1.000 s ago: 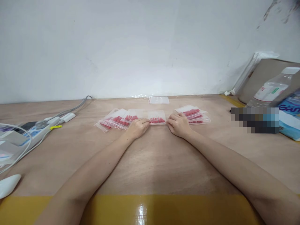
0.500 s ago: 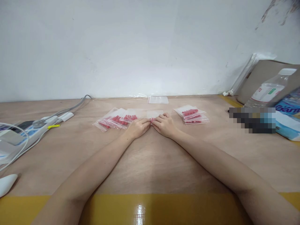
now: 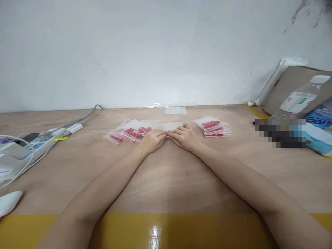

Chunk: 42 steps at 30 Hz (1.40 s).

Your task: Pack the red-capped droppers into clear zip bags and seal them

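A small clear zip bag (image 3: 171, 126) with red pieces in it lies on the table between my hands. My left hand (image 3: 155, 139) has its fingers pressed together at the bag's near left edge. From the other side, my right hand (image 3: 183, 137) pinches the near edge, its fingers bent over the bag and covering part of the red pieces. The fingertips of both hands almost meet. Just left of my left hand, several filled zip bags (image 3: 129, 132) overlap in a fan. Right of my right hand sits a stack of filled zip bags (image 3: 212, 127).
Flat clear bags (image 3: 175, 110) lie near the wall. At the left are a power strip (image 3: 38, 145) with cables and a white mouse (image 3: 10, 203). A plastic bottle (image 3: 298, 98) and a blue packet (image 3: 320, 138) stand at the right, beside a blurred dark object (image 3: 281, 133).
The view has shifted very slightly. My right fingers have moved a little over the near edge of the bag; the left hand stays nearly where it was.
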Available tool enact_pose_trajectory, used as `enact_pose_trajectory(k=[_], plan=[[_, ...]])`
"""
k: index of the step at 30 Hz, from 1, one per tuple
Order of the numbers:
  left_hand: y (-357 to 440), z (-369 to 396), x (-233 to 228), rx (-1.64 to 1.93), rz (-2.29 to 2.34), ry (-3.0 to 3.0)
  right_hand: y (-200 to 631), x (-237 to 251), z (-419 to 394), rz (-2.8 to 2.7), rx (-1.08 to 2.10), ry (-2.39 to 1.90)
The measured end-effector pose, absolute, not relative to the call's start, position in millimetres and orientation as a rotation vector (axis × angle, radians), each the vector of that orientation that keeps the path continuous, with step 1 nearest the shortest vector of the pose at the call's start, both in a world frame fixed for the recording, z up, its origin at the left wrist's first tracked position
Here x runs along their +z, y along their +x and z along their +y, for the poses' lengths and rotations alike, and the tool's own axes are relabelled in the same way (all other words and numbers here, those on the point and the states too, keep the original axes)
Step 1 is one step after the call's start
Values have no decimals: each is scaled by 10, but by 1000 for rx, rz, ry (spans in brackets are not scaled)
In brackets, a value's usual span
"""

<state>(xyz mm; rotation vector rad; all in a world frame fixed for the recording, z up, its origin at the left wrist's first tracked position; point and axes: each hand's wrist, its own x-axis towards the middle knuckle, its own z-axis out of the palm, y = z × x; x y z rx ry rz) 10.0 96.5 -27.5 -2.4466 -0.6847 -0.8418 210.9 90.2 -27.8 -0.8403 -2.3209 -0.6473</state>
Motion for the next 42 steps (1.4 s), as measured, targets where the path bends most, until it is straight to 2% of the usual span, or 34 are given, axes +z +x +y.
enact_pose_trajectory(k=[10, 23, 29, 42], plan=[[22, 943, -241, -899, -759, -2443, 2484, -325, 908, -2247, -504, -884], [370, 917, -322, -924, -701, -2491, 2261, -290, 823, -2288, -500, -914], [366, 923, -281, -762, -600, -2444, 2225, -288, 794, -2298, -512, -859], [234, 926, -222, -732, -585, -2390, 2446, -287, 801, -2235, -617, -882]])
